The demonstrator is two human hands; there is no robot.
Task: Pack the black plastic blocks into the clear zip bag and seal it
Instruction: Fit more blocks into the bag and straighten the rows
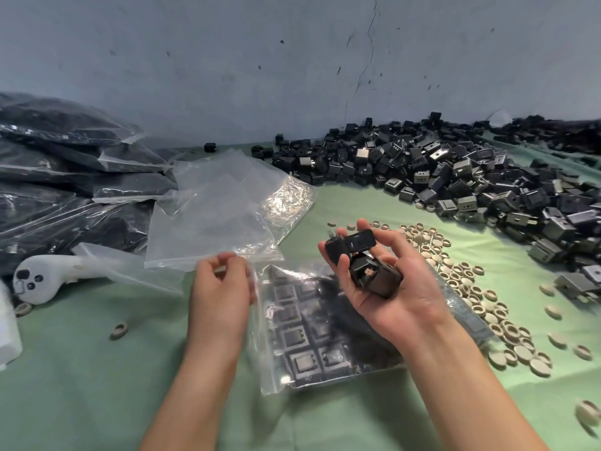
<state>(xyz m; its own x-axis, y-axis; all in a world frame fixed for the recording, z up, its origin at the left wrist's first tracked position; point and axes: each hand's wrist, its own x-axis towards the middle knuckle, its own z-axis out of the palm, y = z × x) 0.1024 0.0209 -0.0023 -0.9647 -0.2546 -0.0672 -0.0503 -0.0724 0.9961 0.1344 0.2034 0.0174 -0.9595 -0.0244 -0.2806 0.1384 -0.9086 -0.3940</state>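
Several black plastic blocks (374, 276) lie in the right hand (390, 297), which is turned palm up with the fingers and thumb curled round them, just above the clear zip bag (312, 346). This bag lies flat on the green cloth (81, 385) in front of the person, its mouth toward the far side, and inside it more black blocks are seen in rows through the plastic. The left hand (221, 284) is at the upper left corner of the bag with its fingers curled, and it pinches the edge of the plastic there (the exact hold is partly hidden by the fingers themselves). The green cloth covers the whole work surface. On the far right a large heap of loose blocks (455, 170) reaches to the wall (227, 60), which is grey-blue, stained, and has a thin crack (369, 53) running down. Between the heap and the bag many small beige round caps (461, 275) are scattered on the cloth, some also near the right edge. Beyond the left hand lies a pile of empty clear bags (221, 203), and at the far left filled bags (58, 177) with dark contents are stacked one on another. Near them a white handheld controller (42, 281) rests on the cloth, partly under a plastic bag, and one beige ring (118, 331) lies alone.
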